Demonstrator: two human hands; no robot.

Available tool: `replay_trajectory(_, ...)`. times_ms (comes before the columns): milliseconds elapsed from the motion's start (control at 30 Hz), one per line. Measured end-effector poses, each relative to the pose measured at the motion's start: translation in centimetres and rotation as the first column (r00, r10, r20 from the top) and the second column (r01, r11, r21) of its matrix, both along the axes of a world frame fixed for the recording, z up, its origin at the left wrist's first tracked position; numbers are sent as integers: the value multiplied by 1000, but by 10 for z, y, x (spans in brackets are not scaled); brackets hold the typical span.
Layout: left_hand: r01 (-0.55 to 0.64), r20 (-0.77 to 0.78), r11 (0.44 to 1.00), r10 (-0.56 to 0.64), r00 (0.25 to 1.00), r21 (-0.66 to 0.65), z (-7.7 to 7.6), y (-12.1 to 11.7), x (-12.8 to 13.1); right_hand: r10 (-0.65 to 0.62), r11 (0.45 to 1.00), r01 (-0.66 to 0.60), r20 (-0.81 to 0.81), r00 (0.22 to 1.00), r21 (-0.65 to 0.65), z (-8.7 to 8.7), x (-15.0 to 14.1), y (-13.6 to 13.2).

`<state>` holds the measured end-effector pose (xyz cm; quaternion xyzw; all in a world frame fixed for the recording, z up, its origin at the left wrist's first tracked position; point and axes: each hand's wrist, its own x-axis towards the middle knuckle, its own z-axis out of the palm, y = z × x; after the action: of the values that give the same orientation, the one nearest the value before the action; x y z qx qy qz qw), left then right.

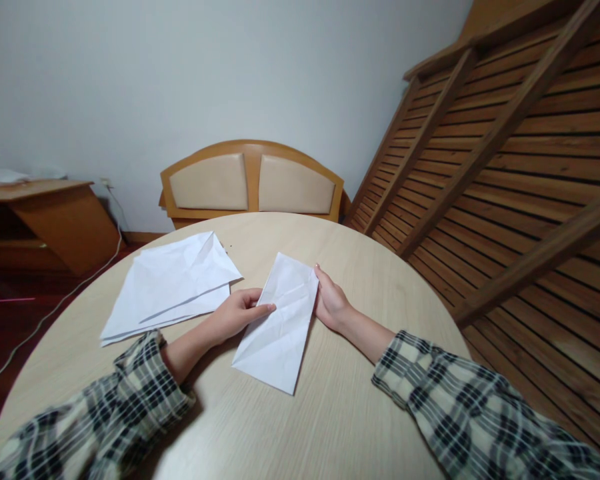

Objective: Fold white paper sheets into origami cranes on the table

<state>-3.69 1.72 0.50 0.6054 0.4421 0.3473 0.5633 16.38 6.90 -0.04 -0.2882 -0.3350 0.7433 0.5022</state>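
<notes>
A folded sheet of white paper (pixel 283 333), long and narrow with faint diagonal creases, is held between my two hands over the table. My left hand (pixel 240 310) grips its left edge, the thumb lying on top and the fingers curled beneath. At the upper right edge, my right hand (pixel 331 301) holds the paper with the thumb along its side; the other fingers are mostly hidden behind it. Left of my hands lies a stack of white paper sheets (pixel 173 277), creased and slightly out of line with each other.
The round pale wooden table (pixel 380 413) fills the foreground. Behind it stands a wooden headboard with beige panels (pixel 210 183) against the wall. A slatted wooden frame (pixel 480 160) leans at the right. A desk (pixel 65 220) and a white cable (pixel 80 287) are at the left.
</notes>
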Motion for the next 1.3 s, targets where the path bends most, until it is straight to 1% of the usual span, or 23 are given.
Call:
replay_trajectory(100, -61, 59, 998, 62, 996, -16, -1, 0, 1, 32, 994, -35, 25, 999, 104, -1, 0, -3)
replay_trajectory(167, -119, 118, 992, 122, 985, -31, -1, 1, 2, 53, 981, -67, 78, 996, 182, -1, 1, -5)
replay_trajectory(233, -167, 181, 985, 173, 968, -44, -2, 2, 3, 82, 966, -119, 163, 983, 230, -2, 1, -7)
replay_trajectory(333, -213, 244, 975, 221, 944, -56, -4, 4, 3, 116, 935, -211, 316, 942, 286, -3, 2, -8)
replay_trajectory(400, -242, 259, 968, 249, 933, -61, -5, 6, 2, 102, 911, -246, 395, 913, 331, -4, 2, -8)
replay_trajectory(467, -261, 265, 963, 269, 926, -65, -5, 6, 3, 81, 896, -259, 440, 894, 361, -5, 2, -8)
replay_trajectory(733, -263, 265, 963, 269, 926, -56, 1, 3, 4, 75, 888, -264, 448, 891, 377, -9, 3, -6)
replay_trajectory(933, -257, 267, 966, 258, 929, -41, -1, 4, 4, 60, 899, -250, 466, 883, 359, -9, 2, -6)
replay_trajectory(1100, -247, 269, 968, 250, 930, -45, 1, 3, 4, 71, 906, -245, 448, 891, 345, -8, 3, -6)
replay_trajectory(1200, -243, 259, 969, 246, 934, -44, 2, 2, 5, 81, 900, -261, 454, 887, 350, -8, 3, -7)
replay_trajectory(1300, -224, 267, 974, 225, 937, -38, 2, 2, 5, 87, 881, -291, 478, 874, 372, -7, 4, -7)
